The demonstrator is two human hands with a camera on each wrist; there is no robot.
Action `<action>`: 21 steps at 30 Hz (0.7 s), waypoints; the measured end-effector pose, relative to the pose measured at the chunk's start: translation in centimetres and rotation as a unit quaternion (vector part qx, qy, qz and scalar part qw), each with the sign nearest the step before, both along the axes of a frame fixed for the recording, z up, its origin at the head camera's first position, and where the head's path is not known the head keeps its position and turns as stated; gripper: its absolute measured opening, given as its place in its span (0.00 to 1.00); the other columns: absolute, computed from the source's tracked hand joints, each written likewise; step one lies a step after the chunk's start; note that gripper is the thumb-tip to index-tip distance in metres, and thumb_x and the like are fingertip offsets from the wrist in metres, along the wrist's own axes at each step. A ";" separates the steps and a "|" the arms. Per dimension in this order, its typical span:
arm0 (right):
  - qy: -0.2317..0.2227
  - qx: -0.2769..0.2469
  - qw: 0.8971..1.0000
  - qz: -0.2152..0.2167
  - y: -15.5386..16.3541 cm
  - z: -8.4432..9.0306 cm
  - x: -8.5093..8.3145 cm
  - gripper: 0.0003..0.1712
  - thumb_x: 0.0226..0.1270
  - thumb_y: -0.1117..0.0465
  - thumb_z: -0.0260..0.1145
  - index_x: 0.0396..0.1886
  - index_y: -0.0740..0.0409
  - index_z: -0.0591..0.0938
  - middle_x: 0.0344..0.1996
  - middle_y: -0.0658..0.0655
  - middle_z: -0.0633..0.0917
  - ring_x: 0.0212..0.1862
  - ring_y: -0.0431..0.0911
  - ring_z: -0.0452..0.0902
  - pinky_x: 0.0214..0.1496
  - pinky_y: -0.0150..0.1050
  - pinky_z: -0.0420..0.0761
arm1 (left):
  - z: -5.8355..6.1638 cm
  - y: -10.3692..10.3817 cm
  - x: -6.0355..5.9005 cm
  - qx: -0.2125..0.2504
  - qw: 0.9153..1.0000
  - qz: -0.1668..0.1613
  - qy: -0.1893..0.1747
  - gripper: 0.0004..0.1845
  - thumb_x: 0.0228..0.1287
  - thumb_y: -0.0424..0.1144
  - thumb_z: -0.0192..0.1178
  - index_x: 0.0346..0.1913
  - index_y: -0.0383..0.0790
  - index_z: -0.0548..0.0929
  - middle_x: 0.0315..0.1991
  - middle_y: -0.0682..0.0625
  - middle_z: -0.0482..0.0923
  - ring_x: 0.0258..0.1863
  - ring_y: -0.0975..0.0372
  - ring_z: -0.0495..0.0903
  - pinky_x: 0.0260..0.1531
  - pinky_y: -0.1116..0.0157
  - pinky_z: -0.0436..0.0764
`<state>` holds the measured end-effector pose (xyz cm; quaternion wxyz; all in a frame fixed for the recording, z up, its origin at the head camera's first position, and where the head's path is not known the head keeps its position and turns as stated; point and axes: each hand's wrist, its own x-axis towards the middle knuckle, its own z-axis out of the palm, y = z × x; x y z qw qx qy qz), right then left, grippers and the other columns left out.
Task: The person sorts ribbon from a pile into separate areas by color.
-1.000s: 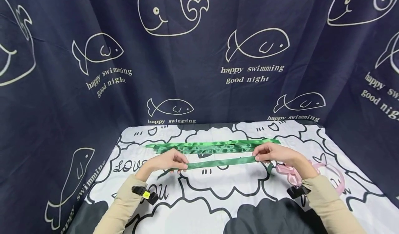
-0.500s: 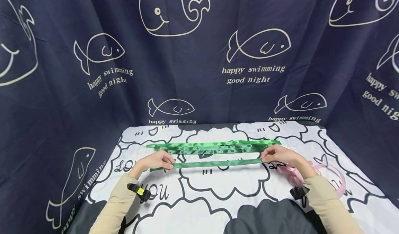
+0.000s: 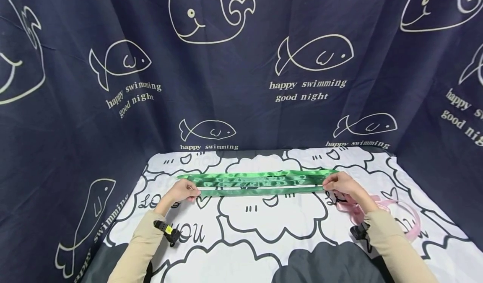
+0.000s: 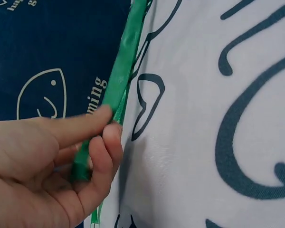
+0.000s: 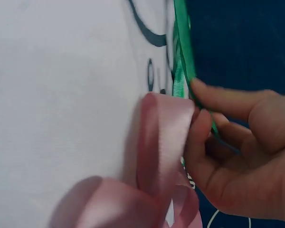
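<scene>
A green satin ribbon (image 3: 260,191) is stretched straight between my two hands in the head view. My left hand (image 3: 185,190) pinches it near one end between thumb and fingers; in the left wrist view a short tail of the ribbon (image 4: 115,90) hangs inside the curled fingers. At the other end my right hand (image 3: 341,184) pinches it between thumb and forefinger. Just behind the held ribbon, several green ribbon strips (image 3: 249,180) lie side by side across the cloth, the rearmost a brighter green.
A loosely looped pink ribbon (image 3: 413,218) lies at the right, partly under my right forearm and close to my fingers in the right wrist view. A white patterned cloth (image 3: 249,262) covers the table. A navy curtain (image 3: 241,77) hangs behind and at both sides.
My hands have moved apart, drawing the green ribbon longer and taut between them. Both have also shifted away from me, bringing it close to the strips lying behind.
</scene>
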<state>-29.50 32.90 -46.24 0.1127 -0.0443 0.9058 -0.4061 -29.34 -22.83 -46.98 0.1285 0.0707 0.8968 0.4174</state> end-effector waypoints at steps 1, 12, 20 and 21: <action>0.008 0.004 1.000 -0.012 0.0 0.0 0.0 0.15 0.58 0.66 0.68 0.41 0.73 0.81 0.21 0.45 0.79 0.23 0.37 0.72 0.26 0.31 0.75 | 0.0 0.0 0.0 -0.004 1.000 0.009 0.001 0.06 0.60 0.32 0.64 0.34 0.30 0.86 0.18 0.49 0.82 0.18 0.66 0.78 0.21 0.72 0.75; 0.062 0.052 0.994 -0.070 -0.1 -0.4 -0.4 0.15 0.57 0.67 0.67 0.42 0.73 0.82 0.29 0.59 0.87 0.27 0.39 0.77 0.34 0.33 0.75 | -0.6 -0.2 -0.6 -0.016 0.994 0.104 0.015 0.06 0.57 0.30 0.65 0.35 0.28 0.86 0.18 0.50 0.82 0.18 0.68 0.79 0.23 0.72 0.79; 0.076 0.057 0.992 -0.087 -0.3 -0.4 -0.7 0.15 0.56 0.66 0.67 0.41 0.74 0.81 0.24 0.54 0.85 0.25 0.38 0.75 0.29 0.30 0.74 | -0.7 -0.4 -0.9 -0.055 0.988 0.145 0.025 0.07 0.54 0.35 0.68 0.29 0.33 0.87 0.15 0.52 0.81 0.16 0.67 0.77 0.22 0.71 0.73; 0.073 0.055 0.992 -0.088 -0.2 -0.4 -0.8 0.15 0.57 0.66 0.67 0.41 0.74 0.81 0.24 0.54 0.85 0.24 0.38 0.76 0.29 0.30 0.74 | -0.7 -0.4 -0.9 -0.062 0.987 0.147 0.026 0.08 0.54 0.36 0.68 0.30 0.32 0.87 0.15 0.52 0.81 0.16 0.66 0.77 0.22 0.71 0.73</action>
